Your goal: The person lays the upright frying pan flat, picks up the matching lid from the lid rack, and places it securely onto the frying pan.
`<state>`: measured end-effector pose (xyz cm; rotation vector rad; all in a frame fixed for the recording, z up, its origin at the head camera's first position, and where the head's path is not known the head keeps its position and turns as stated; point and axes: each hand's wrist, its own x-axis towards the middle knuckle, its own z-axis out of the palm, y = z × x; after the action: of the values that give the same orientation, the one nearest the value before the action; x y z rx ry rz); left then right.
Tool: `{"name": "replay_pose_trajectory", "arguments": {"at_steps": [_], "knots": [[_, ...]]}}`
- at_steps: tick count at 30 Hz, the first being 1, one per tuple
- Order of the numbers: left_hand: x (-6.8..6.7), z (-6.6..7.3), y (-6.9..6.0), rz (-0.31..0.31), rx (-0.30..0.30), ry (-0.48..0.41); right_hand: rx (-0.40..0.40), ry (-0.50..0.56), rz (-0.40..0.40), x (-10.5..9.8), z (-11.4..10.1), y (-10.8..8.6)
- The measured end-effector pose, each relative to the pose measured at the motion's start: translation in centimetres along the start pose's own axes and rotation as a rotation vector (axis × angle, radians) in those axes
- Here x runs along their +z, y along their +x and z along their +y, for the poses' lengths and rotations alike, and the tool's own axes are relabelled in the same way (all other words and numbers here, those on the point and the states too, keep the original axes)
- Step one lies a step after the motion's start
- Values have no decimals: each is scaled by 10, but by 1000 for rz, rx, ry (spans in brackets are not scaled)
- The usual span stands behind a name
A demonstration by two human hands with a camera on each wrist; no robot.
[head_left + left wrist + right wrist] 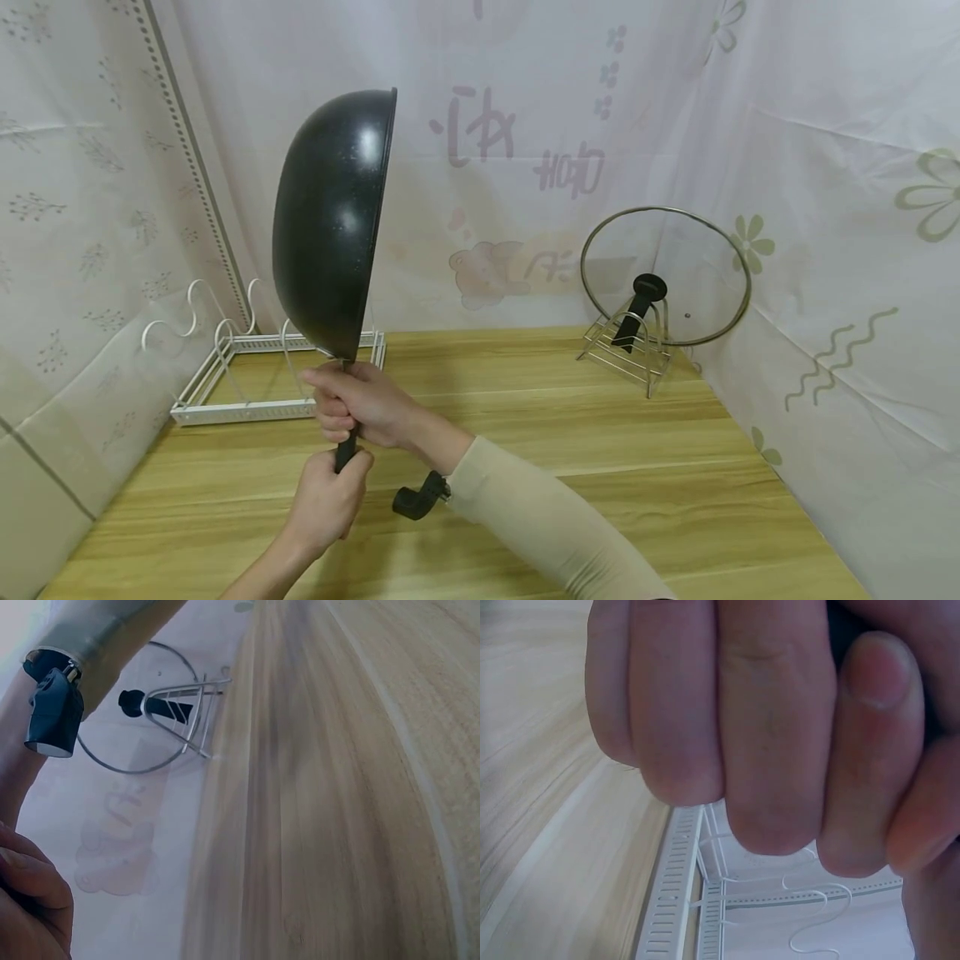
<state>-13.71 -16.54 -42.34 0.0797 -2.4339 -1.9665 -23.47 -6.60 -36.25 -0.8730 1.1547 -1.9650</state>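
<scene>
A black wok (330,217) is held up on its edge above the table, its rounded underside to the left and its handle (347,450) downward. My right hand (371,404) grips the handle just below the wok's body. Lower down, my left hand (326,500) holds the same handle near its end. Curled fingers (772,735) fill much of the right wrist view, with only dark slivers of the handle showing. In the left wrist view, part of a hand (34,900) appears at the lower left edge.
A white wire rack (247,412) stands behind the hands on the left of the wooden table (525,450). At the back right, a glass lid (697,275) with a black knob leans in a small metal stand (652,362). Patterned curtains (525,100) enclose the table.
</scene>
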Motion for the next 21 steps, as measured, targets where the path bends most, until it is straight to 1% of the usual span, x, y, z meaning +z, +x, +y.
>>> {"name": "replay_pose_trajectory", "arguments": {"at_steps": [7, 11, 16, 21], "knots": [[5, 0, 1, -33, 26, -44, 13, -25, 26, -4, -3, -5], [10, 3, 2, -62, 26, -75, 24, -32, 38, -7, -6, -9], [16, 3, 4, -89, 42, -98, 42, -46, 72, -9, -10, -15], [22, 5, 6, -130, 69, -106, 45, -80, 123, -11, -15, -22]]}}
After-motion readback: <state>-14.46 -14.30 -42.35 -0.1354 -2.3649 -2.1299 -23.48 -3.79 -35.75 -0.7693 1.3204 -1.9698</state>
